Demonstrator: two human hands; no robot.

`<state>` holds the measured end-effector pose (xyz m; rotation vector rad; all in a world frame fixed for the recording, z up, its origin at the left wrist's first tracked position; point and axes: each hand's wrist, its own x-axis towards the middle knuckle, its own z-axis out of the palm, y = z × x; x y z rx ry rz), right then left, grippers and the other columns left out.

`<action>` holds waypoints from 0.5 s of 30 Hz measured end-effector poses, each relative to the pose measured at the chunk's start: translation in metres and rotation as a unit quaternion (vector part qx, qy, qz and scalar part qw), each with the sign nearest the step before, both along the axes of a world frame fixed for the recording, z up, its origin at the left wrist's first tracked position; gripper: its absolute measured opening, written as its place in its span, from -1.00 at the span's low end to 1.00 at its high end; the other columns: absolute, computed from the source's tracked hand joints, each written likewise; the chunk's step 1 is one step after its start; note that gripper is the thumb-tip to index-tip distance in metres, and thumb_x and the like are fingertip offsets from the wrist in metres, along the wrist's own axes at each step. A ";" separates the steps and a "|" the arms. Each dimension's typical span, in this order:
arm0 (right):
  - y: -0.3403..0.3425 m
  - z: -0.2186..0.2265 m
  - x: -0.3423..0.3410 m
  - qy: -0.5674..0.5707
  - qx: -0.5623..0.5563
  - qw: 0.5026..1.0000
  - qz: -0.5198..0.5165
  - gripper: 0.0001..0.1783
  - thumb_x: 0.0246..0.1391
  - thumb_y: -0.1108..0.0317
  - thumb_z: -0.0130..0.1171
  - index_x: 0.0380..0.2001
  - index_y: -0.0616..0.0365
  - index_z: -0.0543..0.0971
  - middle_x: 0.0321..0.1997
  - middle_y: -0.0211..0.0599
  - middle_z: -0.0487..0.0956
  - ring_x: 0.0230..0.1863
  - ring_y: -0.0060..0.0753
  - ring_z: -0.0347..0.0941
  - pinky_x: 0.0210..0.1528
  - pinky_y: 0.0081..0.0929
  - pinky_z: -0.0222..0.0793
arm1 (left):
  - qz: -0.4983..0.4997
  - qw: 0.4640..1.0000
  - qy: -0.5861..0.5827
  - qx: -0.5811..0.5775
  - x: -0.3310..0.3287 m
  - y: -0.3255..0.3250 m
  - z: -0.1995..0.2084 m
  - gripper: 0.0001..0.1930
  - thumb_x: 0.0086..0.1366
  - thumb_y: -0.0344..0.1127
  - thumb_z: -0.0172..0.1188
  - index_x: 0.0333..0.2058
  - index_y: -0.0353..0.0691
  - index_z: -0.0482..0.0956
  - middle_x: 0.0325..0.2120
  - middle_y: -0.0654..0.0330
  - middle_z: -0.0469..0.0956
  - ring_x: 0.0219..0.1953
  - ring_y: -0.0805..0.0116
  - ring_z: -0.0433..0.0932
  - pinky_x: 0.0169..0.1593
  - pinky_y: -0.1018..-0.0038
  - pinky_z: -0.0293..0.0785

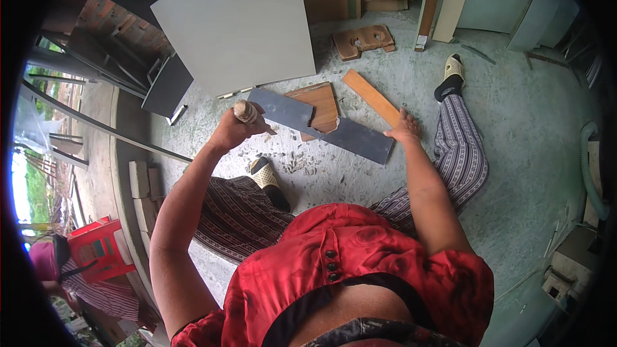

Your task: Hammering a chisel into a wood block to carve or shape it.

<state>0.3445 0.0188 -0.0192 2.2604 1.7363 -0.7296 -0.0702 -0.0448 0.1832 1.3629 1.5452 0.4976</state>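
My left hand (pixel 234 127) is closed around a tool with a thick, pale, wrapped-looking handle (pixel 245 111). Its working end, below my fingers, is too small to name. A long dark grey board (pixel 360 141) lies slantwise on the floor between my feet, with a jagged notch in its middle. Under the notch is a brown wood-grain board (pixel 321 99). My right hand (pixel 405 128) holds the grey board near its right end, thumb on its surface. Beside those fingers ends an orange-brown wooden strip (pixel 371 97).
Dark chips (pixel 295 164) are scattered before my left foot. A large pale panel (pixel 238 26) leans at the back. A broken brown piece (pixel 364 42) lies farther off. At the left, another person sits by a red plastic chair (pixel 99 250). A grey metal box (pixel 572 260) stands at the right.
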 end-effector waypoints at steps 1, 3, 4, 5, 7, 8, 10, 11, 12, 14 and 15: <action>-0.001 -0.006 0.006 0.013 -0.042 0.999 -0.023 0.18 -0.24 -0.02 0.40 0.35 -0.13 -0.11 0.32 -0.10 0.14 0.34 0.00 0.07 0.32 -0.06 0.03 | -0.004 1.000 0.006 -0.001 0.004 0.004 -0.004 -0.65 0.02 -0.40 0.38 -0.20 -0.26 0.50 -0.38 0.25 0.55 -0.35 0.47 0.51 -0.26 0.51 0.49; 0.001 -0.016 0.010 0.016 -0.032 0.999 -0.007 0.14 -0.22 -0.05 0.38 0.34 -0.11 -0.08 0.31 -0.09 0.15 0.33 0.02 0.09 0.28 -0.02 0.09 | 0.029 1.000 0.004 -0.001 0.011 0.008 -0.017 -0.66 0.03 -0.41 0.37 -0.20 -0.25 0.50 -0.39 0.25 0.55 -0.39 0.50 0.50 -0.34 0.54 0.47; 0.003 -0.020 0.008 0.007 -0.024 1.000 0.010 0.10 -0.18 -0.02 0.35 0.34 -0.12 -0.07 0.30 -0.10 0.17 0.33 0.01 0.09 0.27 -0.03 0.11 | 0.037 0.999 0.000 0.040 0.010 0.010 -0.031 -0.66 0.02 -0.39 0.38 -0.21 -0.23 0.51 -0.42 0.27 0.55 -0.43 0.55 0.49 -0.41 0.57 0.44; 0.006 -0.023 0.009 -0.003 -0.016 1.000 0.023 0.05 -0.14 0.01 0.31 0.34 -0.12 -0.06 0.29 -0.11 0.18 0.33 0.00 0.09 0.26 -0.05 0.13 | 0.035 0.999 0.005 0.038 0.016 0.013 -0.035 -0.66 0.02 -0.39 0.38 -0.21 -0.23 0.51 -0.42 0.27 0.55 -0.43 0.55 0.49 -0.41 0.57 0.44; 0.009 -0.034 0.015 -0.017 -0.013 0.999 0.034 -0.03 -0.10 0.05 0.28 0.31 -0.10 -0.01 0.28 -0.10 0.20 0.32 -0.01 0.10 0.24 -0.06 0.16 | 0.094 0.996 0.005 -0.006 0.030 0.021 -0.049 -0.67 0.03 -0.38 0.35 -0.20 -0.18 0.50 -0.42 0.32 0.57 -0.39 0.51 0.55 -0.39 0.53 0.50; 0.011 -0.035 0.014 -0.034 -0.008 0.998 0.049 -0.10 -0.07 0.08 0.25 0.29 -0.07 0.04 0.27 -0.09 0.21 0.32 -0.03 0.11 0.22 -0.07 0.20 | 0.109 0.994 -0.005 -0.003 0.034 0.023 -0.058 -0.67 0.03 -0.39 0.35 -0.20 -0.16 0.50 -0.41 0.31 0.58 -0.36 0.48 0.57 -0.37 0.49 0.52; 0.018 -0.033 0.013 -0.011 -0.016 0.999 0.028 -0.19 -0.06 0.12 0.23 0.24 -0.03 0.11 0.25 -0.09 0.23 0.31 -0.04 0.14 0.20 -0.07 0.23 | 0.162 0.985 -0.053 -0.010 0.043 0.025 -0.081 -0.67 0.04 -0.39 0.34 -0.19 -0.18 0.49 -0.40 0.27 0.57 -0.35 0.44 0.57 -0.35 0.45 0.53; 0.019 -0.026 0.010 0.008 -0.023 1.000 0.009 -0.27 -0.06 0.17 0.21 0.19 0.00 0.18 0.23 -0.08 0.25 0.29 -0.06 0.17 0.18 -0.07 0.26 | 0.189 0.979 -0.078 -0.015 0.047 0.025 -0.089 -0.68 0.04 -0.39 0.33 -0.19 -0.19 0.49 -0.39 0.26 0.56 -0.34 0.43 0.57 -0.35 0.44 0.53; 0.020 -0.019 0.007 0.010 -0.025 1.000 0.010 -0.27 -0.06 0.17 0.21 0.19 0.00 0.18 0.23 -0.08 0.25 0.29 -0.06 0.17 0.18 -0.07 0.26 | 0.219 0.972 -0.086 -0.003 0.052 0.023 -0.097 -0.68 0.05 -0.38 0.33 -0.19 -0.19 0.48 -0.40 0.25 0.56 -0.37 0.42 0.57 -0.36 0.43 0.52; 0.019 -0.002 0.003 0.051 0.016 0.998 -0.020 -0.43 -0.14 0.32 0.22 0.00 0.13 0.33 0.07 -0.04 0.44 0.13 -0.02 0.37 0.13 -0.22 0.32 | 0.254 0.961 -0.106 0.028 0.063 0.019 -0.111 -0.66 0.04 -0.35 0.35 -0.20 -0.19 0.47 -0.43 0.25 0.56 -0.40 0.42 0.56 -0.38 0.46 0.51; 0.021 0.000 0.002 0.049 0.015 0.999 -0.019 -0.43 -0.14 0.32 0.22 0.00 0.13 0.33 0.07 -0.04 0.44 0.13 -0.02 0.37 0.13 -0.22 0.32 | 0.262 0.958 -0.107 0.040 0.065 0.018 -0.116 -0.65 0.03 -0.33 0.37 -0.20 -0.18 0.47 -0.44 0.26 0.56 -0.41 0.43 0.56 -0.38 0.47 0.50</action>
